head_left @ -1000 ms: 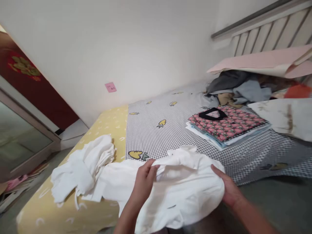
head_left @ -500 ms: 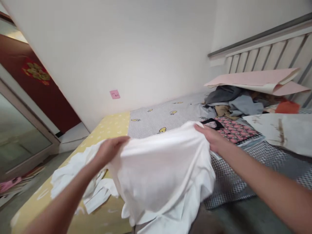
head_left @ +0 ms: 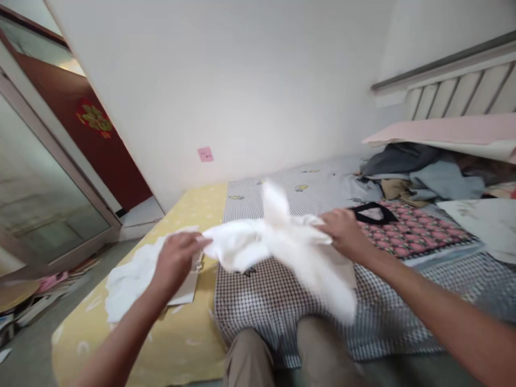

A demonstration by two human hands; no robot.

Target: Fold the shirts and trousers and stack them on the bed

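Observation:
A white shirt [head_left: 237,242] hangs in the air between my two hands, over the edge of the bed. Its middle and one loose flap are smeared by motion. My left hand [head_left: 179,258] pinches one end of the cloth. The other end is gripped by my right hand [head_left: 342,231], fingers closed around the fabric. Just beyond my left wrist, another crumpled white garment [head_left: 131,282] lies on the yellow sheet [head_left: 193,333], partly hidden by the arm.
A checked sheet [head_left: 258,293] covers the right part of the bed. On it lie a pink-patterned black-collared garment [head_left: 411,231], a heap of grey clothes [head_left: 403,164] and a pink sheet of board [head_left: 447,131]. My knees [head_left: 250,355] are at the bed's front edge.
The white shirt was spread wide and hanging low over my lap; now it is bunched narrow and swung up, uncovering my knees. Both hands still grip it. The view has shifted left.

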